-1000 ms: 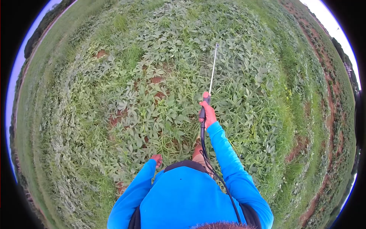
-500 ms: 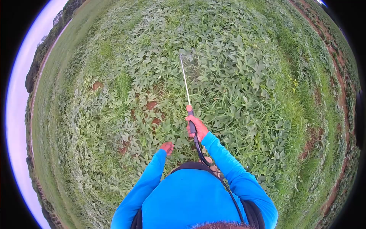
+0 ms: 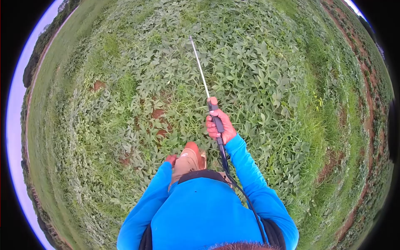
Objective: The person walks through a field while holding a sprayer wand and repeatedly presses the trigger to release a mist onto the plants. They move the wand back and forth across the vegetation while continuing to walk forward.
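Observation:
My right hand (image 3: 221, 126) is wrapped round the dark handle of a spray wand (image 3: 199, 66). The wand's thin metal tube points forward and slightly left over the leafy plants, and its tip is above the leaves. A black hose (image 3: 246, 196) runs from the handle back along my right arm. My left hand (image 3: 171, 159) hangs low beside my raised leg, small in view and partly hidden; its fingers are too unclear to read.
Broad-leaved green plants (image 3: 266, 71) and grass (image 3: 321, 137) cover the ground, with patches of reddish soil (image 3: 158, 113). My boot (image 3: 192, 146) and tan trouser leg show just ahead of my waist. A soil strip (image 3: 368, 108) runs down the right.
The wand tip has swung from right to left, then a little further forward. My left hand has drawn back and left from half a second ago, and my left leg has come forward.

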The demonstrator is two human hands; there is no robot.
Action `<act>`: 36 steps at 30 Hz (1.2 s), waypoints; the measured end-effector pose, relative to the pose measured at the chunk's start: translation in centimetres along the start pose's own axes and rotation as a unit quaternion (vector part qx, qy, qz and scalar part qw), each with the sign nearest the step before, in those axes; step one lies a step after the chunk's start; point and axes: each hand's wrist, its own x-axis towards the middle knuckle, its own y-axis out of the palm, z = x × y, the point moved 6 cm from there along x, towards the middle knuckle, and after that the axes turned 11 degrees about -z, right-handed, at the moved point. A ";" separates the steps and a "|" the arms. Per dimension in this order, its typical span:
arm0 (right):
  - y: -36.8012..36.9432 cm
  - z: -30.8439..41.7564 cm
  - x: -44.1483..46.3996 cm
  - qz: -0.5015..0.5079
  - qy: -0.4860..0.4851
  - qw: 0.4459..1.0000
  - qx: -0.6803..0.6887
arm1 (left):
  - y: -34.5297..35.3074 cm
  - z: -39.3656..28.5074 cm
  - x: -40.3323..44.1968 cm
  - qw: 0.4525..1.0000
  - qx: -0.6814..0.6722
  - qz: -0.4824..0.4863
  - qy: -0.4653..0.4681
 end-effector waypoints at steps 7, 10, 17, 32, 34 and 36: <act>-0.8 7.4 2.5 -0.099 -0.115 0.988 -0.013 | 0.5 -2.1 -0.1 0.974 -0.111 0.038 -0.192; 0.0 9.6 4.3 -0.108 -0.106 0.988 -0.014 | 1.4 -3.8 3.9 0.974 -0.154 0.060 -0.155; 6.5 13.3 10.9 -0.008 0.040 0.999 0.006 | 0.4 -14.0 10.5 0.968 -0.183 0.090 -0.143; 21.3 18.2 29.1 0.023 0.182 0.973 -0.141 | -9.1 -20.0 17.4 0.967 -0.215 0.026 -0.137; 21.8 18.5 30.3 0.014 0.176 0.972 -0.152 | -10.0 -19.8 17.4 0.965 -0.208 0.039 -0.153; 21.5 19.1 30.7 -0.009 0.121 0.978 -0.171 | -10.3 -19.6 17.5 0.965 -0.217 0.023 -0.147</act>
